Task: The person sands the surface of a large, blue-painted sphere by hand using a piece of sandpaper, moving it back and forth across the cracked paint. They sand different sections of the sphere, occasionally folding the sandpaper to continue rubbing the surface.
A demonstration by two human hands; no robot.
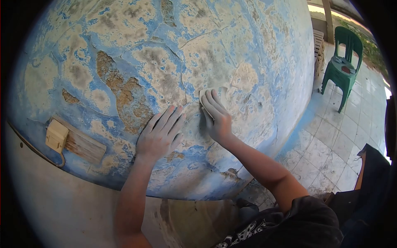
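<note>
Peeling blue paint and bare plaster patches cover the wall (246, 78) in front of me. My right hand (217, 118) presses a pale folded sheet, which looks like sandpaper (202, 94), flat against it. Most of the sheet is hidden beneath the fingers. Lower and to the left, my left hand (159, 136) lies flat on the wall with its fingers spread, holding nothing. Pale dust coats both hands. Just left of that hand is a rough brown hole (126, 97) where the plaster has broken away.
A cream electrical box (56, 135) with a cable is mounted on a wooden board (84, 144) at the lower left. A green plastic chair (342, 68) with things on its seat stands on the tiled floor (318, 153) to the right.
</note>
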